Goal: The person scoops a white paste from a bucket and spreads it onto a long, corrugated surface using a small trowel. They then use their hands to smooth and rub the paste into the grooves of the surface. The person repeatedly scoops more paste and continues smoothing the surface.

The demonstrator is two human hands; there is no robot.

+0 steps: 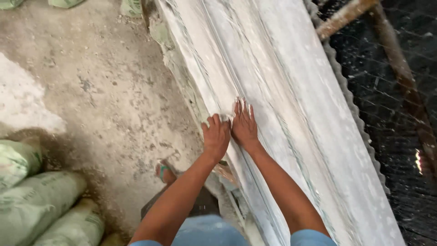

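Note:
A long white plaster-coated mould runs from the top of the view down to the lower right, with grooves along its length. My left hand is curled over its near edge, fingers bent on the white surface. My right hand lies flat beside it, fingers stretched forward and smeared with white plaster. The two hands touch each other. Neither hand holds a tool that I can see.
Dusty concrete floor lies to the left. Green-white sacks are stacked at lower left. A black net and wooden poles sit to the right of a corrugated edge. My foot in a sandal stands by the mould.

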